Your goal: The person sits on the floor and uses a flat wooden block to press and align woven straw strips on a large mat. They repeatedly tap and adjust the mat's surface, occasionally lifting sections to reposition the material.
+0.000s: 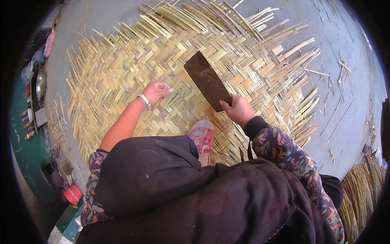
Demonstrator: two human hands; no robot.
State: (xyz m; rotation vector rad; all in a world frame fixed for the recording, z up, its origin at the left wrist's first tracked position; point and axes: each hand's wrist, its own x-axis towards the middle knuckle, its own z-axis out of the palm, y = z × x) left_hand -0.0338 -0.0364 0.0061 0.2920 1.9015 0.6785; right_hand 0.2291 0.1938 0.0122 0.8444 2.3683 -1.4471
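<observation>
A large mat [134,69] of split, straw-coloured strips in a herringbone weave lies on the grey floor, its loose strip ends sticking out around the edges. My right hand [239,110] grips a cleaver [207,79] with a dark, broad, rectangular blade, held above the mat and pointing up and to the left; its handle is hidden in my fist. My left hand [156,92], with a pale bracelet [145,101] at the wrist, is over the middle of the mat. Its fingers are curled together, and something small and whitish shows at their tips.
My red patterned shoe [202,134] stands on the mat. Loose strips [339,81] are scattered over the floor at right. A bundle of thin stalks [359,195] lies at lower right. Along the left are a metal bowl [41,85] and a red round object [73,194].
</observation>
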